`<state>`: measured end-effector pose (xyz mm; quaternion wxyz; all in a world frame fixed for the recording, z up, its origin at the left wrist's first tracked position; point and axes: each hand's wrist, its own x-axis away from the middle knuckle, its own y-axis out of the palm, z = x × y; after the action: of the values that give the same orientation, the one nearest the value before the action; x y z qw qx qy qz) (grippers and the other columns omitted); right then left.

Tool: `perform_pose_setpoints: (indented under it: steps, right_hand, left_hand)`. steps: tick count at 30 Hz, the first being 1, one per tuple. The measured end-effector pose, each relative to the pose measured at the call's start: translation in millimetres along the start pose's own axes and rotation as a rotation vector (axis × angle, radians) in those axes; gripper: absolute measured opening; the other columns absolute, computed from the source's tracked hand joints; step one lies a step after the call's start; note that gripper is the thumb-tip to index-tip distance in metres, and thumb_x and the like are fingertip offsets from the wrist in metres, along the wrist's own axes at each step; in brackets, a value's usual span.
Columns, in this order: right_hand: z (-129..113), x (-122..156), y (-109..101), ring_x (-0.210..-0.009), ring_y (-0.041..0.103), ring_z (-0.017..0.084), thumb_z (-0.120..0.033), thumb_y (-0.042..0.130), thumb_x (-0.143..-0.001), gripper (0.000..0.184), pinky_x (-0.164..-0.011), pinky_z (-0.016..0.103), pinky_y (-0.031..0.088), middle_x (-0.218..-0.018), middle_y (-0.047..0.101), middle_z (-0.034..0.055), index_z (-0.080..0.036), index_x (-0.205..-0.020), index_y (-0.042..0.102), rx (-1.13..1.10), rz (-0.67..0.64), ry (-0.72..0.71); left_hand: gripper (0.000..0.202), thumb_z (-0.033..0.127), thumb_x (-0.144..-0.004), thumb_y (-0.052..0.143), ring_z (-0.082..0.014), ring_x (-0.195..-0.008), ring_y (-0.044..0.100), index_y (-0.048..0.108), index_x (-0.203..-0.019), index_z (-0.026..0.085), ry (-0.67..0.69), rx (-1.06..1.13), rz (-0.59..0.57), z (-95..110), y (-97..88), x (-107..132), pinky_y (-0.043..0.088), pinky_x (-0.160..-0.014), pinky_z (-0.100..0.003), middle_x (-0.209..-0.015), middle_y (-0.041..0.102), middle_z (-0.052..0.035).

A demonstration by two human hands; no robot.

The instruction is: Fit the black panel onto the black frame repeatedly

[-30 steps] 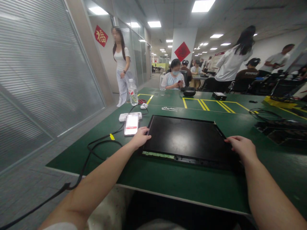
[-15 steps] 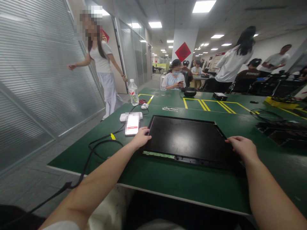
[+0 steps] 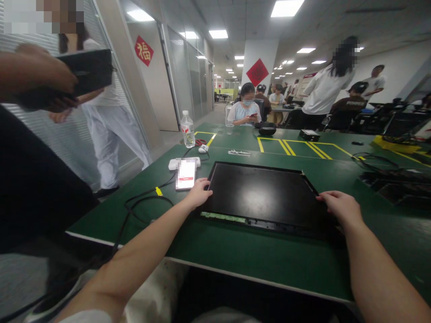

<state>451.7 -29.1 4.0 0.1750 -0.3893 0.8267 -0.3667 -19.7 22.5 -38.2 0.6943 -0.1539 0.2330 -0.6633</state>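
A dark display panel [image 3: 257, 193] lies flat on the green table [image 3: 256, 260], its glossy face up and a ceiling light mirrored in it. Along its near edge runs a green circuit strip [image 3: 222, 217]. My left hand [image 3: 200, 194] grips the panel's left edge, thumb on top and the other fingers partly hidden. At the right edge, my right hand [image 3: 341, 207] pinches the frame between thumb and fingers. Just beyond my left hand lies a phone [image 3: 185, 174] with a lit screen, against a white device [image 3: 174, 164].
A water bottle [image 3: 187, 130], a white mouse-like object [image 3: 203, 149] and small pale parts [image 3: 239, 153] stand or lie behind the panel. Black cable [image 3: 134, 204] loops at left. Dark panels [image 3: 390, 184] lie at right. People pass on the left, one carrying a dark flat object [image 3: 89, 67].
My hands and the panel have stayed in place. The walking person at left has come nearer, and a second person carrying a dark flat object has entered at the left edge.
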Motion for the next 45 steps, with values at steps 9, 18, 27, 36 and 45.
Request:
perform_pose_setpoints:
  steps: [9, 18, 27, 36, 45]
  right_hand:
    - [6.8, -6.6, 3.6, -0.053, 0.060, 0.021, -0.038, 0.063, -0.077, 0.019, -0.061, 0.037, 0.046, -0.067, 0.069, 0.0035, -0.024, -0.081, 0.075, 0.015, -0.001, -0.002]
    - [6.1, -4.7, 4.7, -0.052, 0.059, 0.020, -0.037, 0.063, -0.077, 0.016, -0.059, 0.035, 0.046, -0.066, 0.071, 0.0033, -0.025, -0.078, 0.074, -0.023, 0.024, -0.031]
    - [-4.4, 10.0, -1.7, -0.062, 0.062, 0.019, -0.030, 0.060, -0.081, 0.017, -0.063, 0.032, 0.046, -0.082, 0.075, 0.0053, -0.022, -0.086, 0.074, -0.074, 0.070, -0.012]
    - [20.5, -22.2, 5.3, -0.078, 0.068, 0.027, -0.037, 0.066, -0.078, 0.028, -0.062, 0.035, 0.049, -0.098, 0.076, 0.0109, -0.023, -0.098, 0.078, 0.213, -0.029, 0.028]
    - [29.9, -29.7, 13.5, -0.089, 0.072, 0.032, -0.030, 0.065, -0.076, 0.030, -0.069, 0.039, 0.054, -0.105, 0.076, 0.0130, -0.023, -0.102, 0.078, 0.284, -0.015, -0.068]
  left_hand:
    - [0.033, 0.013, -0.064, 0.075, -0.0362, -0.139, 0.051, 0.077, -0.097, 0.020, 0.023, -0.020, 0.023, 8.9, 0.1, 5.6, 0.033, -0.125, -0.046, -0.137, 0.060, -0.0140]
    - [0.042, 0.012, -0.069, 0.071, -0.0358, -0.134, 0.057, 0.078, -0.110, 0.020, 0.141, -0.101, -0.011, 16.3, -10.9, 10.7, 0.036, -0.123, -0.045, -0.131, 0.067, -0.0143]
    - [0.049, 0.017, -0.095, 0.049, -0.0375, -0.143, 0.052, 0.066, -0.140, 0.011, 0.194, -0.563, -0.125, 20.3, -13.7, 14.9, 0.040, -0.118, -0.052, -0.145, 0.063, -0.0215]
    - [0.054, 0.005, -0.089, 0.045, -0.0316, -0.140, 0.056, 0.071, -0.136, 0.016, 0.188, -0.413, -0.117, 20.4, -13.5, 13.7, 0.043, -0.117, -0.043, -0.144, 0.067, -0.0142]
    - [0.042, 0.003, -0.075, 0.059, -0.0315, -0.111, 0.071, 0.085, -0.101, 0.025, 0.057, 0.020, 0.009, 26.2, -16.1, 16.8, 0.051, -0.104, -0.041, -0.103, 0.081, -0.0048]
